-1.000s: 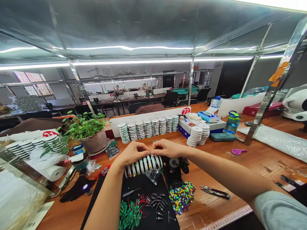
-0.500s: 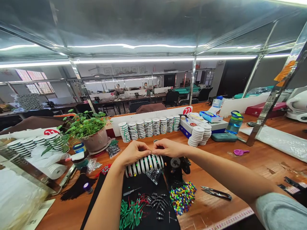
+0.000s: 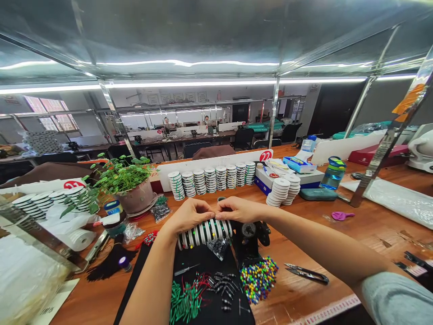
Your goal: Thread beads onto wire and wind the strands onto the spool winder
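Note:
A row of white spools (image 3: 204,232) wound with dark line lies on its side at the far end of a black mat (image 3: 209,266). Over its top edge, my left hand (image 3: 193,215) is closed in a pinch. My right hand (image 3: 236,209) pinches close beside it, fingertips almost meeting the left ones. Whatever sits between the fingers is too small to make out. A small black machine (image 3: 248,234) stands just right of the spools. Nearer me lie green sticks with red ends (image 3: 185,301), dark metal pieces (image 3: 222,285), a small screwdriver (image 3: 186,270) and a clear bag (image 3: 218,248).
Colourful beads (image 3: 259,280) are heaped right of the mat, with thread snips (image 3: 306,273) beyond them. Stacked spools (image 3: 209,179) line the white board at the back. A potted plant (image 3: 133,196) stands left; a water bottle (image 3: 333,174) stands right.
The whole view has shifted very slightly. Both hands keep their pinch at the same spot over the spools, and nothing on the table has visibly moved.

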`<state>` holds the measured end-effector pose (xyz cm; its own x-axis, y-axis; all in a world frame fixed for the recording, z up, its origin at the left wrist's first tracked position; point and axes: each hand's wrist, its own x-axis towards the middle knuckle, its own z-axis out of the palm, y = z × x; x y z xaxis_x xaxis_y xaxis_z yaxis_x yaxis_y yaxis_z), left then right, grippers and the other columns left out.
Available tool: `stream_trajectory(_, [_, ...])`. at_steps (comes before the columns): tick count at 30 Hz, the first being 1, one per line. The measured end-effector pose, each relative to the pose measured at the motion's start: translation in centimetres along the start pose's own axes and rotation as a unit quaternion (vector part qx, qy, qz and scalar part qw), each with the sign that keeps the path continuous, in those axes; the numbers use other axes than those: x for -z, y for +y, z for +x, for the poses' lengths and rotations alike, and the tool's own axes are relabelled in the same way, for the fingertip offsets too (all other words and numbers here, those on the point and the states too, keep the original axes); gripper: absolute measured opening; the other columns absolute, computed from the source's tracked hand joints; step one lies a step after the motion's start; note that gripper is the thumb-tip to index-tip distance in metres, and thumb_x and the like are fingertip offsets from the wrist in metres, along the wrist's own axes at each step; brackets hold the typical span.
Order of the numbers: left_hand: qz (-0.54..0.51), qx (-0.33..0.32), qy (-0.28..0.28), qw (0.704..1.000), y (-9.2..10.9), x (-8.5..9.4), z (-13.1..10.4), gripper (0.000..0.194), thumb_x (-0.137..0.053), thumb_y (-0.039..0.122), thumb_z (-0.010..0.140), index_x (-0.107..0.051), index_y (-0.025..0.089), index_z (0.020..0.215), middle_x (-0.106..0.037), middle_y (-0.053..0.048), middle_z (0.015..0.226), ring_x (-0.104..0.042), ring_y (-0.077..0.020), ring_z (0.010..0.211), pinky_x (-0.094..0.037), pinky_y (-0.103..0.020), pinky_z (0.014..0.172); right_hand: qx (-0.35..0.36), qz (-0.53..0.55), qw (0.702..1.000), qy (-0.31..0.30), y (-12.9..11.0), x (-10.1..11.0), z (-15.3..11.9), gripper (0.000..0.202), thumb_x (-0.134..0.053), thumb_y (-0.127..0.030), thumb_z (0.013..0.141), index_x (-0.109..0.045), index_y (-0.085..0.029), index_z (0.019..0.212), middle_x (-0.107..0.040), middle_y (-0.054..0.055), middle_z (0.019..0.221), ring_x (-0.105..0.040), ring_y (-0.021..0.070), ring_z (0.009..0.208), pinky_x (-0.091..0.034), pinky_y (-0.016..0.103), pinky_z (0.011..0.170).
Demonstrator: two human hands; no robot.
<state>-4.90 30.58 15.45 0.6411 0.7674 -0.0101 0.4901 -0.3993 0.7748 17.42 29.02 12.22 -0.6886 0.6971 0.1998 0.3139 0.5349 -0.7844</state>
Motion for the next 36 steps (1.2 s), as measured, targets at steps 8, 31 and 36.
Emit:
stream_trajectory(8, [0.033,-0.010,0.008,0.999,0.2,0.1,0.0,0.030,-0.063,0.043,0.084,-0.075,0.016,0.082,-0.074,-0.004,0.080,-0.060,-0.0170,0.073,-0.044,-0.027,0.069,0.027,-0.049,0.998,0.017,-0.7,-0.5,-0.1,0.017,-0.057,-0.028,0.093,-0.056,-0.018,0.079,-0.053,-0.003,0.073,-0.044,0.0124,0.068,-0.034,0.024,0.062])
stream_trajectory(31, [0.024,0.005,0.016,1.000,-0.5,-1.0,-0.7,0.022,-0.065,0.032,0.084,-0.077,0.013,0.082,-0.073,-0.003,0.076,-0.057,-0.0138,0.068,-0.042,-0.025,0.066,0.020,-0.153,0.983,0.099,-0.8,-3.7,-2.6,0.017,-0.054,-0.030,0.095,-0.058,-0.021,0.081,-0.063,0.004,0.080,-0.055,0.0200,0.074,-0.040,0.032,0.069])
stream_trajectory(36, [0.010,0.033,0.022,0.999,-0.7,-1.5,-1.0,0.025,-0.070,0.037,0.083,-0.077,0.014,0.084,-0.072,-0.002,0.078,-0.058,-0.0130,0.071,-0.042,-0.024,0.067,-0.032,-0.033,0.999,-0.025,-1.1,-2.1,-1.8,0.030,-0.057,-0.046,0.092,-0.061,-0.021,0.077,-0.060,0.002,0.071,-0.051,0.0167,0.064,-0.039,0.028,0.060])
